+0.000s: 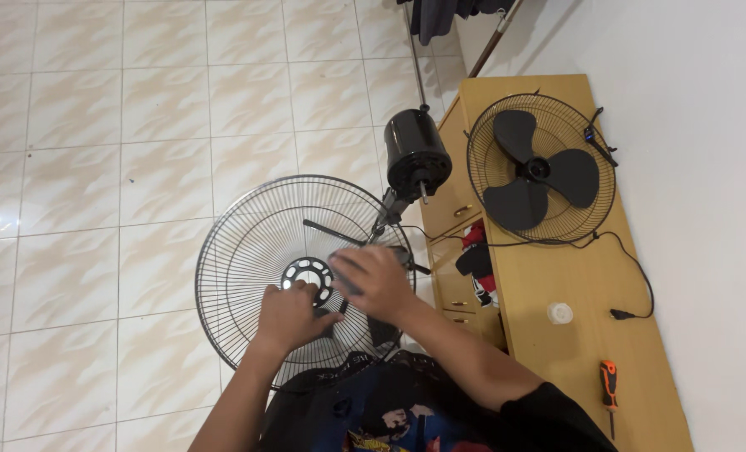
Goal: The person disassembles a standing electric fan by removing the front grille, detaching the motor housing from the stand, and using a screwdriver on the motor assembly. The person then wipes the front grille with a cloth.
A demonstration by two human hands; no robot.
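A round wire fan grille (247,243) is held flat in front of me above the tiled floor. My left hand (287,316) grips its lower part beside the perforated centre ring (307,273). My right hand (379,280) rests on the grille's right side, fingers curled over the wires near the centre. A black fan motor head (415,152) on its stand sits just beyond the grille, its shaft (424,193) bare.
A wooden cabinet (590,276) stands at the right against a white wall. On it lie a second grille with a black three-blade propeller (540,169), a black cord with plug (624,314), a small white cap (559,313) and an orange-handled screwdriver (610,387).
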